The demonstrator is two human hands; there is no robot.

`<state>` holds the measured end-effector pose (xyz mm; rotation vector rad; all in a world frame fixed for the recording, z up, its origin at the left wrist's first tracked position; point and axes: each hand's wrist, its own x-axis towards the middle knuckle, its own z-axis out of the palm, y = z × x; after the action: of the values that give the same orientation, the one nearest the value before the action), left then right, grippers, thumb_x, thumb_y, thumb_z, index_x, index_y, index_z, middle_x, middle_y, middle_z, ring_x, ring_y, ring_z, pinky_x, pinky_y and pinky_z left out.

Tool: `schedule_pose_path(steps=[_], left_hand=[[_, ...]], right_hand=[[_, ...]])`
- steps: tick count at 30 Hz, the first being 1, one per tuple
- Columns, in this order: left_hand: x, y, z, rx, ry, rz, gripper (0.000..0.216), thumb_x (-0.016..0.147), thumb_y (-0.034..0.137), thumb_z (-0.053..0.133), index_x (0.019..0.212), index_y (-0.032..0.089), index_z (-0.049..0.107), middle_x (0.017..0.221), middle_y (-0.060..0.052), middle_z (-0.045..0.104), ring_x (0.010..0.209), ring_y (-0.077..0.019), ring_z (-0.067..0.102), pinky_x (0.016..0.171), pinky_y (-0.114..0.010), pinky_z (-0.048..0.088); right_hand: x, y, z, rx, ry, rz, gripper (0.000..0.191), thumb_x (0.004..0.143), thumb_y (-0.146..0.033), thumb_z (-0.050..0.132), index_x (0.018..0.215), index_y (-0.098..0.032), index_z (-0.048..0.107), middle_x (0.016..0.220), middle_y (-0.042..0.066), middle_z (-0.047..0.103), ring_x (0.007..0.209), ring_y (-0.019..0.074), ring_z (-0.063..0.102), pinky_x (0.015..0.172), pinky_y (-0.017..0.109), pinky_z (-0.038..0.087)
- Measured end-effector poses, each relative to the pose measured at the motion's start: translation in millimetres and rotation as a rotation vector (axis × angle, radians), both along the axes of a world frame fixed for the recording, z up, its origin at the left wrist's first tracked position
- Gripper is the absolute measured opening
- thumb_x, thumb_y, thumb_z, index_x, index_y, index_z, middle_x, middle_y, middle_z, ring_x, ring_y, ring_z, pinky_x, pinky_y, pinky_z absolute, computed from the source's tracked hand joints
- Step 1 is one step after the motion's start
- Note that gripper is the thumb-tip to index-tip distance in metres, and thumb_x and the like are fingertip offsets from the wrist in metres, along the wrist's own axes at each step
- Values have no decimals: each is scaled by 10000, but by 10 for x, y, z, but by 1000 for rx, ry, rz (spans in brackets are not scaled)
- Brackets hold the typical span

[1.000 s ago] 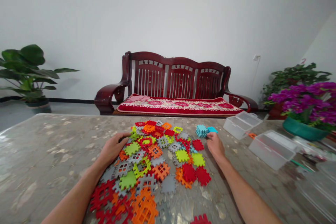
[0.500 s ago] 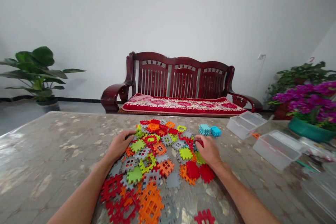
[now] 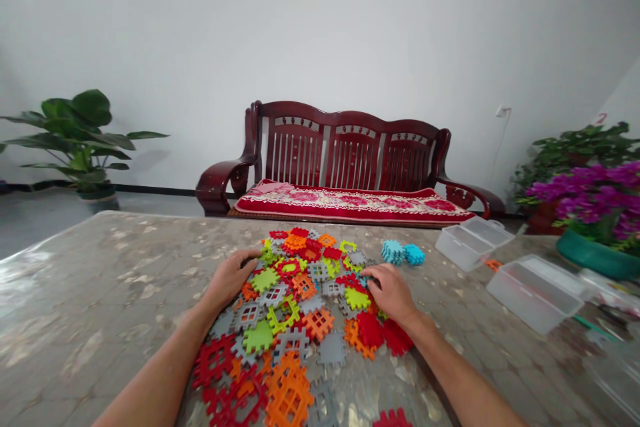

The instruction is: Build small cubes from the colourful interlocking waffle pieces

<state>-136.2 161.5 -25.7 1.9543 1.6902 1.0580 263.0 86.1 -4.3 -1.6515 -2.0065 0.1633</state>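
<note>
Red, orange, lime and grey plastic pieces (image 3: pixel 303 285) with notched edges lie in a loose, overlapping spread on a patterned bench (image 3: pixel 100 293), some solid and some cut out like window frames. Both hands rest at this spread, one on each flank. At its far left edge the left hand (image 3: pixel 233 276) lies with curved fingers beside the pieces, next to a solid lime piece (image 3: pixel 265 279); its fingertips are partly hidden, so I cannot tell whether it grips anything. On the opposite side the right hand (image 3: pixel 391 290) bends over the right part of the spread, thumb and fingers curled close to a lime piece (image 3: pixel 357 298); whether these fingers pinch a piece cannot be made out. Beneath its wrist, two solid red pieces (image 3: pixel 370 329) lie near an orange frame (image 3: pixel 354 337). Just beyond the right hand, apart from the spread, stand two small blue stacks (image 3: pixel 393 251) side by side. Farther right come two clear plastic boxes (image 3: pixel 534 293), with a small orange piece (image 3: pixel 493 265) between them, then purple flowers (image 3: pixel 597 193) in a teal pot (image 3: pixel 595 255). Behind the bench, a dark red wooden settee (image 3: pixel 354 153) carries a red floral cover (image 3: pixel 350 201), and a leafy potted plant (image 3: pixel 83 137) stands on the left.
</note>
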Motion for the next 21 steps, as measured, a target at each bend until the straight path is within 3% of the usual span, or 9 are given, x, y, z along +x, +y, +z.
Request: schedule_pose_path(steps=[7, 13, 16, 21], left_hand=[[-15, 13, -20, 3, -3, 0, 407, 783, 448, 492, 1023, 240, 746, 1111, -45, 765, 1061, -250, 674, 1023, -381, 485], [9, -4, 7, 13, 2, -5, 420, 786, 436, 480, 1021, 216, 751, 1108, -65, 761, 1056, -263, 678, 1016, -401, 486], [15, -9, 7, 3, -3, -7, 425, 784, 434, 476, 1028, 215, 748, 1112, -66, 758, 1066, -266, 672, 1022, -405, 480], [17, -6, 6, -7, -5, -4, 440, 778, 430, 469, 1044, 209, 740, 1124, -71, 755, 1074, -259, 669, 1025, -397, 479]], right_hand=[[-31, -23, 1, 25, -14, 156, 357, 785, -77, 534, 996, -261, 755, 1110, 12, 752, 1097, 201, 601, 1008, 370, 420], [-111, -29, 98, 84, 68, 77, 393, 759, -37, 471, 952, -246, 742, 1042, 25, 753, 1053, 200, 616, 979, 361, 449], [-348, -2, 247, 67, 26, 176, 375, 793, -115, 532, 1094, -235, 721, 1132, 45, 731, 1122, 211, 591, 1025, 366, 429], [-854, 208, 408, -31, -146, 329, 634, 795, -201, 587, 1425, -203, 518, 1456, 94, 550, 1334, 255, 460, 1150, 419, 308]])
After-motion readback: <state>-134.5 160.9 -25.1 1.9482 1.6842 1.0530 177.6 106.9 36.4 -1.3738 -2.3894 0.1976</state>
